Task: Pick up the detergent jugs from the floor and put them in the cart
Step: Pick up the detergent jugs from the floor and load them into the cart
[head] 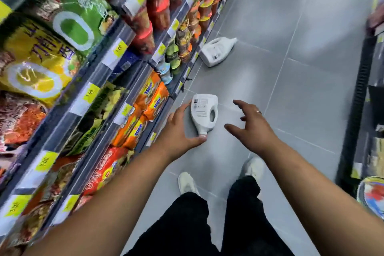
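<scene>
A white detergent jug (204,112) lies on its side on the grey floor, cap toward me, handle hole on its right. My left hand (180,129) is spread beside it, fingers along its left edge and thumb at the cap, holding nothing. To the right of the jug hovers my right hand (250,125), fingers apart, a ring on one finger, clear of the jug. A second white jug (217,51) lies further up the aisle against the base of the shelving. The cart is not identifiable in view.
Shelving (116,72) with noodle packets, cups and yellow price tags runs along the left. A dark rack (361,89) stands on the right edge. Grey tiled floor (291,68) stretches ahead between them. My white shoes and dark trousers are below.
</scene>
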A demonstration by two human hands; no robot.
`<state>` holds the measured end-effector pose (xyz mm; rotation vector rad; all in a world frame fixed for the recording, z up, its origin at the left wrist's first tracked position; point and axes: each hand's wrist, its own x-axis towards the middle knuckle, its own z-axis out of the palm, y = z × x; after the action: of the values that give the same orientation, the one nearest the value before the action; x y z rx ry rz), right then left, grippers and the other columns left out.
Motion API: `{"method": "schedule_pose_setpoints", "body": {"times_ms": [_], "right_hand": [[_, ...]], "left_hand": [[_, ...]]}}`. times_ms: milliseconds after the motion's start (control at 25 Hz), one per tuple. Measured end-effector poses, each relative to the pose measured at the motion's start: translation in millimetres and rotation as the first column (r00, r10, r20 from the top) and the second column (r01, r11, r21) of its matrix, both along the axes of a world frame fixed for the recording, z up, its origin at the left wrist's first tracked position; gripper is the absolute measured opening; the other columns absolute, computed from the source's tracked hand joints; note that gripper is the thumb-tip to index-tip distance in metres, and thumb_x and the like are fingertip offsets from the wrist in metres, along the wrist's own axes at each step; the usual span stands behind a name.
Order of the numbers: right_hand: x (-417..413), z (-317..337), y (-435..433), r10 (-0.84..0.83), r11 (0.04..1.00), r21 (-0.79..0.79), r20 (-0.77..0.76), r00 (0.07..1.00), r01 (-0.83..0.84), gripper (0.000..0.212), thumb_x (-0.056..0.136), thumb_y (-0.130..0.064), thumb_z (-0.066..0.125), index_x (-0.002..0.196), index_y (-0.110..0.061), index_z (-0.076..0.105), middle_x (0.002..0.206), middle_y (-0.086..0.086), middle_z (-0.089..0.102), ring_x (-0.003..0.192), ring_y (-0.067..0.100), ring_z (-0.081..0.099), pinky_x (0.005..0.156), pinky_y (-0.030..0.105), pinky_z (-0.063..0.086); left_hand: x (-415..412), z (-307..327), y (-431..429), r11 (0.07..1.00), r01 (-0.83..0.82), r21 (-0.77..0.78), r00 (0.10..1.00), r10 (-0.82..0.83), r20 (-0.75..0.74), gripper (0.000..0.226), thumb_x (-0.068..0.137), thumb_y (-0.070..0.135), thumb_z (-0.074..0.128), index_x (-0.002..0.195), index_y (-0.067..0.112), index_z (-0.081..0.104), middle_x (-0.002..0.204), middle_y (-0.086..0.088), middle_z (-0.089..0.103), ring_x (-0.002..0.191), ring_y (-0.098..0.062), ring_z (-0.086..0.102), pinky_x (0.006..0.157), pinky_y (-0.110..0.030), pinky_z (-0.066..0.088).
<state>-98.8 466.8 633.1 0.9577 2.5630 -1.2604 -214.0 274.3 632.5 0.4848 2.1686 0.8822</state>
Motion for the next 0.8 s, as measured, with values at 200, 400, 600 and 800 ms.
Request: {"method": "schedule_pose_setpoints", "body": {"times_ms": [200, 400, 600, 800], "right_hand": [[-74.4, -142.5, 72.4, 0.022, 1.0, -0.004, 0.034, 0.999, -0.022, 0.07, 0.084, -0.035, 0.071, 0.145, -0.029, 0.036, 0.144, 0.005, 0.039, 0.126, 0.022, 0.048, 0.103, 0.034, 0.04], [-134.5, -318.5, 132.6, 0.148, 0.987, 0.05, 0.052, 0.988, -0.15, 0.079, 0.083, -0.042, 0.071, 0.148, -0.03, 0.029, 0.148, 0.008, 0.033, 0.127, 0.023, 0.048, 0.105, 0.034, 0.039], [-169.0, -491.7, 172.3, 0.296, 0.947, 0.108, 0.059, 0.953, -0.301, 0.084, 0.08, -0.045, 0.073, 0.149, -0.027, 0.027, 0.147, 0.012, 0.032, 0.13, 0.026, 0.043, 0.104, 0.027, 0.03], [-212.1, -632.1, 199.3, 0.361, 0.93, 0.056, 0.057, 0.931, -0.364, 0.095, 0.071, -0.052, 0.078, 0.149, -0.033, 0.027, 0.149, 0.012, 0.028, 0.138, 0.026, 0.034, 0.108, 0.024, 0.024]], "left_hand": [[-30.7, -145.6, 47.7, 0.965, -0.263, -0.011, 0.959, 0.263, 0.103, 0.112, 0.068, 0.035, 0.088, 0.153, 0.034, 0.015, 0.153, -0.007, 0.03, 0.137, -0.026, 0.039, 0.112, -0.049, 0.038], [-43.6, -334.5, 83.8, 0.89, -0.453, -0.055, 0.878, 0.456, 0.146, 0.123, 0.067, 0.034, 0.089, 0.154, 0.037, 0.002, 0.154, -0.012, 0.027, 0.137, -0.027, 0.041, 0.112, -0.049, 0.038], [-53.7, -523.2, 115.0, 0.877, -0.461, -0.135, 0.855, 0.48, 0.195, 0.126, 0.069, 0.039, 0.087, 0.154, 0.035, -0.005, 0.157, -0.012, 0.028, 0.139, -0.024, 0.04, 0.114, -0.042, 0.035], [-69.4, -657.7, 136.4, 0.855, -0.479, -0.2, 0.82, 0.517, 0.246, 0.137, 0.058, 0.055, 0.087, 0.154, 0.03, -0.007, 0.158, -0.003, 0.03, 0.141, -0.022, 0.037, 0.116, -0.04, 0.032]]}}
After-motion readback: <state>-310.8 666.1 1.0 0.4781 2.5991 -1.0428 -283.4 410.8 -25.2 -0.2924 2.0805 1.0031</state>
